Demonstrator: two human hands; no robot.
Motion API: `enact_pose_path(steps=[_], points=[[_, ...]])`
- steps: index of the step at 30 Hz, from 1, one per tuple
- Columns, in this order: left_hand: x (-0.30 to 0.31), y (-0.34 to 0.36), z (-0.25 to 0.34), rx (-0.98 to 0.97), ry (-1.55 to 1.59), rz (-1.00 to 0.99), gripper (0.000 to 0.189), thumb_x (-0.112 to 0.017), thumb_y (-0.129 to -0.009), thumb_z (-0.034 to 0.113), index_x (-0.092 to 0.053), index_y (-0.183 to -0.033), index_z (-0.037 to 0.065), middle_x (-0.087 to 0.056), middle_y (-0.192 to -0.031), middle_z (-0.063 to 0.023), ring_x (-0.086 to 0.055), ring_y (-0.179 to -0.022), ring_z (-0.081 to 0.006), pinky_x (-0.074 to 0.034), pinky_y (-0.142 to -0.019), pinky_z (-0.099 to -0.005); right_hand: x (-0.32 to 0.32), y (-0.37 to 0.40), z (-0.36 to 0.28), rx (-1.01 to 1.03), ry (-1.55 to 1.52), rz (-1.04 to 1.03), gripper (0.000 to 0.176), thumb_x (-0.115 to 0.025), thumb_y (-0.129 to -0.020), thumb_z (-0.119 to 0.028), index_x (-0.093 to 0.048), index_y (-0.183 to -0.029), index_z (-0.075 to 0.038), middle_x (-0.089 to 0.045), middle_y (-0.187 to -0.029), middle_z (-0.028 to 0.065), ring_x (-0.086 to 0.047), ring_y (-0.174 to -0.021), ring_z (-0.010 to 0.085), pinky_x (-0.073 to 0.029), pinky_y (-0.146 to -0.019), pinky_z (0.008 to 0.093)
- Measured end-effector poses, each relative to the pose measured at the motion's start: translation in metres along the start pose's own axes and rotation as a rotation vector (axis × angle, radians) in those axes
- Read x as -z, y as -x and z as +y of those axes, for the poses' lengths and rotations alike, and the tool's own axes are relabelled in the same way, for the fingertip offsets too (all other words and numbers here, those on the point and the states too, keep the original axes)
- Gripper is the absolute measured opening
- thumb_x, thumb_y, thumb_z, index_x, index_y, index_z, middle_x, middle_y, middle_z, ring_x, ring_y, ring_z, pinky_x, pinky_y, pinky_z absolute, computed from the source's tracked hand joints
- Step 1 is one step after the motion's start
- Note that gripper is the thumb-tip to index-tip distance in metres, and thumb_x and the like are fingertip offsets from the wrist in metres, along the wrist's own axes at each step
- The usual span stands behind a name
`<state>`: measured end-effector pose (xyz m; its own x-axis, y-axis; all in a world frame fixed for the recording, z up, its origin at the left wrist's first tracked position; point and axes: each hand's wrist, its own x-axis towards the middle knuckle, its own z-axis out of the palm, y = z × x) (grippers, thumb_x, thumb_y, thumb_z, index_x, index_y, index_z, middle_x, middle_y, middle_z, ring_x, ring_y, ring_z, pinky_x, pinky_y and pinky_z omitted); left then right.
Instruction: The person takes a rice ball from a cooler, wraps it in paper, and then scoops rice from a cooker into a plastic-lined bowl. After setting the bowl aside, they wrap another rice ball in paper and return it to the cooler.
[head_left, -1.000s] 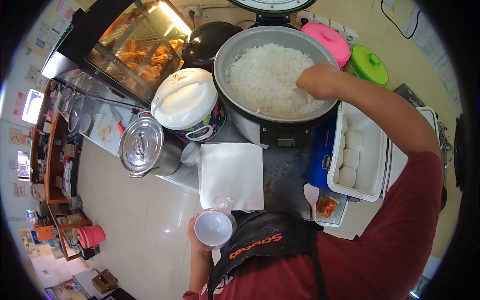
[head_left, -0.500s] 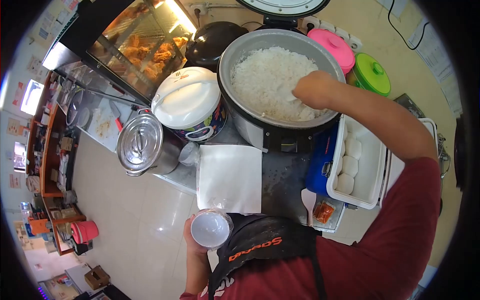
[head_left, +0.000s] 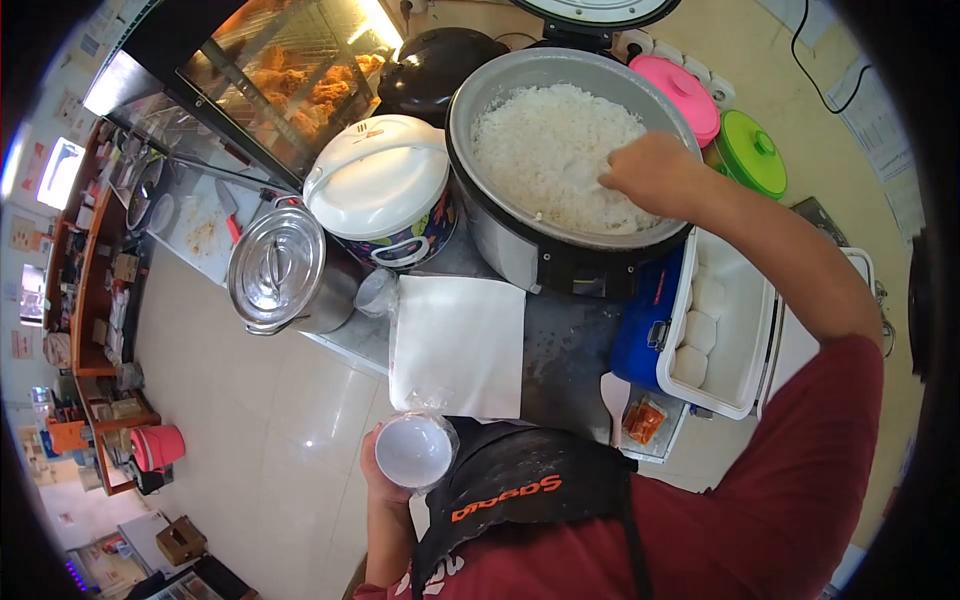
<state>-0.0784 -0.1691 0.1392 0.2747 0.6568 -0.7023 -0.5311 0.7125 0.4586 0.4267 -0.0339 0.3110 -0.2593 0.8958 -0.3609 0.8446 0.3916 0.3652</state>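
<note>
The left hand (head_left: 385, 465), fingers curled, grips a round, smooth white bowl (head_left: 414, 451) near the apron. The right hand (head_left: 655, 177) is closed over fluffy rice (head_left: 560, 150); its hold is unclear.

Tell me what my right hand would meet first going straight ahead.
Your right hand would probably meet the rice in the cooker first; the depth between them is hard to judge.

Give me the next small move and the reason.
I'd bring the left hand and its bowl toward the rice: the bowl looks empty and sits back by the apron, while the right hand is already at the rice.
</note>
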Motion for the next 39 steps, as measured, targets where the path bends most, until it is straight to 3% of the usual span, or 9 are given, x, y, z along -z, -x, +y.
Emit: enact_pose_path(steps=[5, 8, 12, 15, 18, 23, 29, 35, 39], points=[[-0.011, -0.001, 0.008, -0.043, 0.003, -0.06, 0.059, -0.041, -0.1, 0.042, -0.064, -0.125, -0.006, -0.071, -0.118, -0.0206, -0.069, -0.107, -0.0348, -0.056, -0.093, -0.0458, 0.01, 0.043, 0.019, 0.095, -0.102, -0.041, 0.026, -0.064, -0.083, -0.01, -0.076, -0.105, -0.018, -0.07, -0.091, 0.009, -0.072, -0.086, 0.0313, -0.057, -0.072, 0.0462], [-0.014, -0.002, 0.007, -0.068, 0.021, -0.024, 0.059, -0.041, -0.1, 0.042, -0.064, -0.125, -0.006, -0.071, -0.117, -0.0205, -0.069, -0.107, -0.0342, -0.056, -0.093, -0.0452, -0.006, 0.026, 0.041, -0.186, -0.053, 0.031, 0.031, -0.063, -0.08, -0.007, -0.078, -0.106, -0.016, -0.074, -0.095, 0.0124, -0.072, -0.093, 0.033, -0.057, -0.076, 0.0468], [-0.011, -0.002, 0.007, -0.073, -0.001, -0.03, 0.064, -0.04, -0.099, 0.047, -0.062, -0.128, -0.005, -0.069, -0.12, -0.0218, -0.068, -0.108, -0.0382, -0.055, -0.094, -0.0498, -0.019, 0.019, 0.049, -0.198, -0.19, -0.16, 0.034, -0.062, -0.081, -0.008, -0.076, -0.111, -0.013, -0.073, -0.097, 0.0141, -0.071, -0.097, 0.0342, -0.056, -0.08, 0.0467], [-0.016, 0.003, 0.008, 0.012, 0.12, -0.261, 0.072, -0.04, -0.095, 0.055, -0.058, -0.132, -0.004, -0.066, -0.124, -0.0237, -0.066, -0.109, -0.0442, -0.054, -0.093, -0.0581, -0.014, 0.027, 0.044, -0.153, -0.389, -0.246, 0.037, -0.06, -0.082, -0.009, -0.074, -0.116, -0.012, -0.073, -0.1, 0.0166, -0.07, -0.097, 0.0348, -0.055, -0.082, 0.0453], [-0.055, 0.017, 0.013, 0.035, 0.171, -0.003, 0.069, -0.038, -0.093, 0.056, -0.06, -0.123, -0.002, -0.065, -0.104, -0.0237, -0.065, -0.091, -0.0466, -0.057, -0.078, -0.0606, -0.019, 0.027, 0.049, -0.056, -0.587, -0.286, 0.041, -0.058, -0.084, -0.009, -0.071, -0.123, -0.011, -0.073, -0.105, 0.0193, -0.07, -0.094, 0.0348, -0.054, -0.083, 0.0435], [-0.049, 0.005, 0.006, 0.02, 0.151, -0.074, 0.068, -0.039, -0.093, 0.057, -0.059, -0.123, -0.001, -0.064, -0.106, -0.0253, -0.065, -0.089, -0.0458, -0.059, -0.066, -0.054, -0.018, 0.009, 0.034, 0.007, -0.795, -0.353, 0.041, -0.056, -0.087, -0.011, -0.068, -0.125, -0.002, -0.073, -0.107, 0.0218, -0.071, -0.097, 0.0316, -0.053, -0.087, 0.0414], [-0.075, -0.008, 0.009, 0.02, 0.091, -0.099, 0.068, -0.04, -0.093, 0.058, -0.059, -0.124, 0.001, -0.064, -0.107, -0.0233, -0.065, -0.088, -0.0432, -0.058, -0.066, -0.0521, -0.029, 0.021, 0.036, -0.132, -0.896, -0.101, 0.026, -0.057, -0.087, -0.014, -0.068, -0.103, 0.004, -0.072, -0.098, 0.0232, -0.07, -0.093, 0.0357, -0.053, -0.083, 0.0442], [-0.088, -0.008, 0.02, -0.013, 0.029, -0.07, 0.067, -0.04, -0.094, 0.058, -0.058, -0.126, 0.002, -0.065, -0.106, -0.0206, -0.065, -0.09, -0.0402, -0.055, -0.067, -0.0495, 0.002, 0.009, 0.049, -0.476, -0.394, -0.087, 0.027, -0.059, -0.088, -0.012, -0.069, -0.112, -0.003, -0.071, -0.112, 0.0209, -0.067, -0.106, 0.0396, -0.053, -0.09, 0.0491], [-0.087, -0.006, 0.021, -0.076, 0.014, -0.015, 0.067, -0.04, -0.094, 0.058, -0.058, -0.126, 0.003, -0.064, -0.106, -0.0205, -0.064, -0.09, -0.0397, -0.054, -0.067, -0.048, -0.03, -0.006, 0.018, -0.419, -0.597, -0.024, 0.032, -0.057, -0.088, -0.009, -0.064, -0.12, -0.005, -0.07, -0.114, 0.0208, -0.067, -0.109, 0.0387, -0.053, -0.091, 0.0493]])
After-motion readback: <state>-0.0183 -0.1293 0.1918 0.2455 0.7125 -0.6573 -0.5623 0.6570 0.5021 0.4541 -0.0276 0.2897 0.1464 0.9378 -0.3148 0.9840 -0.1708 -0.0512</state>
